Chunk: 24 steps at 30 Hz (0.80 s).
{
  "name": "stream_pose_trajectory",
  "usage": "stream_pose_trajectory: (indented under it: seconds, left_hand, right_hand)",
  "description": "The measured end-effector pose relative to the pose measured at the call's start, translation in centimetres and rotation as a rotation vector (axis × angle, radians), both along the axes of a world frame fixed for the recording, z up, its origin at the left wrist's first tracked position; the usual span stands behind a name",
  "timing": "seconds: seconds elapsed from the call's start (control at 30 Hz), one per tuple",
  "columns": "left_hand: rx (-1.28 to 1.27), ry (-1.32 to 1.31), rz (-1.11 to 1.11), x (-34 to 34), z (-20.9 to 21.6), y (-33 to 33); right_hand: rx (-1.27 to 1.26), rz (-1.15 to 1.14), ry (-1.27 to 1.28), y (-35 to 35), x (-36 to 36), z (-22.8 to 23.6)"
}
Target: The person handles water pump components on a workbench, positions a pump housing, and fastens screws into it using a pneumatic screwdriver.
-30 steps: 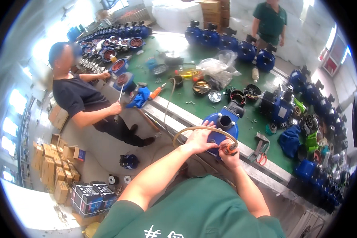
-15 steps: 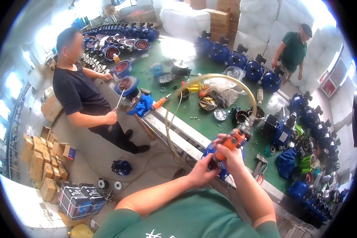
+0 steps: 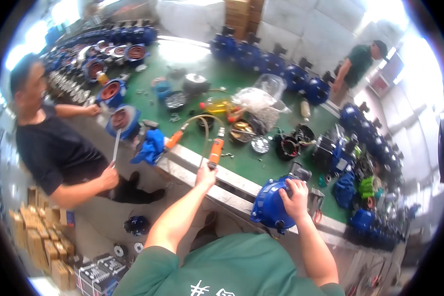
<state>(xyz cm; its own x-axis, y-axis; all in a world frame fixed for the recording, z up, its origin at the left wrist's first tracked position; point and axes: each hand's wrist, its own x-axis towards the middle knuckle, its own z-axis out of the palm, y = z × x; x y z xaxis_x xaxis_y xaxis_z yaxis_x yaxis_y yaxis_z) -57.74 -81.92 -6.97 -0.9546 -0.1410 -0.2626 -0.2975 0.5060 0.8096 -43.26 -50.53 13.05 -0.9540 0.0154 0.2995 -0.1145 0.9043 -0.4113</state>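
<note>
My left hand [image 3: 206, 176] is closed around the lower end of an orange air tool [image 3: 215, 152] with a metal tip pointing away, at the bench's near edge. My right hand [image 3: 296, 198] grips the top of a blue motor-like housing [image 3: 270, 203], fingers bent over it beside a black fitting [image 3: 300, 171]. That housing sits tilted at the bench edge. What lies under my right palm is hidden. A second orange tool [image 3: 174, 140] lies left of my left hand, near a blue cloth [image 3: 152, 147]. A pale hose [image 3: 205, 129] curves between the two tools.
On the green bench [image 3: 185, 64] stand bowls of small parts [image 3: 175, 99], plastic bags [image 3: 254, 101] and several blue housings [image 3: 246, 53]. At the left, a person [image 3: 59, 143] holds a long metal rod [image 3: 117, 145] to a housing; another person [image 3: 357, 66] stands far right. Cartons [image 3: 39, 237] fill the lower left.
Both hands were together on the orange tool. The left has carried it leftward, while the right has let go and come down on the blue housing. The view has shifted right.
</note>
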Motion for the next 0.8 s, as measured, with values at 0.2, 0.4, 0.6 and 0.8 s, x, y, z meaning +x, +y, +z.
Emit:
stream_pose_trajectory:
  seconds: [0.2,0.4,0.6,0.8]
  left_hand:
    - [-0.170,-0.091,0.014,-6.1,-3.4,-0.7]
    - [-0.341,0.065,-0.034,-6.7,-4.1,-2.4]
    - [-0.407,0.297,-0.103,-2.9,-3.0,-1.9]
    - [0.654,-0.858,-0.505,9.0,3.3,6.1]
  right_hand:
    - [-0.360,-0.153,0.101,0.3,-0.2,-0.4]
    - [-0.590,-0.456,0.181,4.8,-1.4,-2.2]
    - [-1.003,-0.878,-0.275,10.7,-5.6,-4.7]
    - [-1.041,-0.682,-0.522,14.1,-6.9,-8.7]
